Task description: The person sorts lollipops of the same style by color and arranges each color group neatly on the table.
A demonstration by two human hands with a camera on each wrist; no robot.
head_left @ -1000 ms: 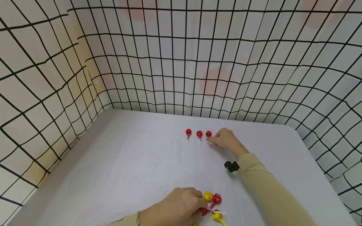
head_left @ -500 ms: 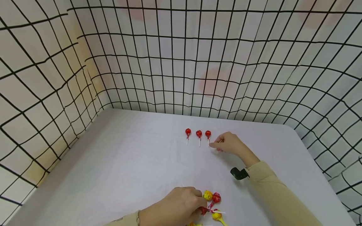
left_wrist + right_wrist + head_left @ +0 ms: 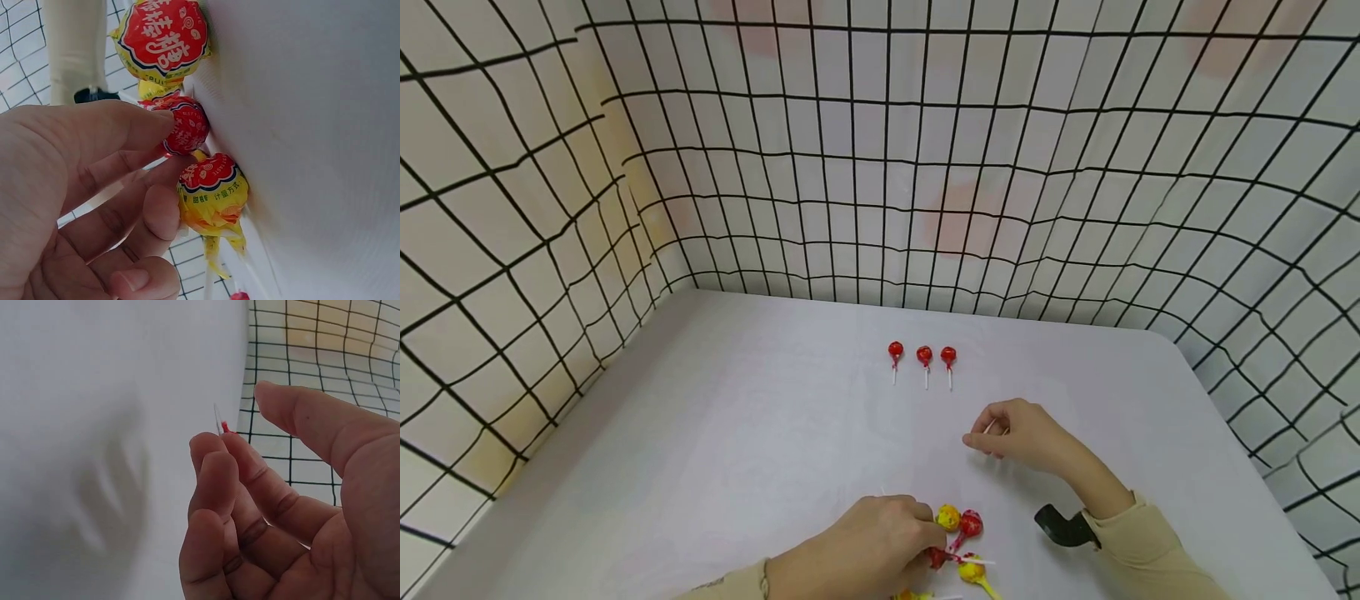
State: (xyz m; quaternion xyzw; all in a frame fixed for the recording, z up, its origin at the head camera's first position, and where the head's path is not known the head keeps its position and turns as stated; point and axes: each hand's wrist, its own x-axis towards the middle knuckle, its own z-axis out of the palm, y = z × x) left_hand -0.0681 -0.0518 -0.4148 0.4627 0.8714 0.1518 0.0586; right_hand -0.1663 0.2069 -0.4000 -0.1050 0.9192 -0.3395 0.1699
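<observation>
My left hand [image 3: 868, 546] is at the near edge of the head view. Its thumb and fingers pinch a red-wrapped lollipop [image 3: 189, 130] by its round head, seen in the left wrist view. Close around it lie a yellow lollipop [image 3: 948, 517], a red lollipop [image 3: 971, 523] and another yellow lollipop [image 3: 972, 572]. My right hand [image 3: 1030, 435] hovers over the white table with loosely bent fingers and nothing between them. Beyond it, a left red lollipop [image 3: 896, 349], a middle one [image 3: 924, 355] and a right one [image 3: 949, 356] stand in a row, sticks toward me.
The white tabletop [image 3: 737, 433] is bordered at the back and sides by a black wire grid [image 3: 865, 175] against pale sheeting. A black wrist camera [image 3: 1063, 527] juts from the right sleeve [image 3: 1150, 546].
My right hand has left the rightmost red lollipop in the row and drawn back toward me. The left hand stays among the near lollipops.
</observation>
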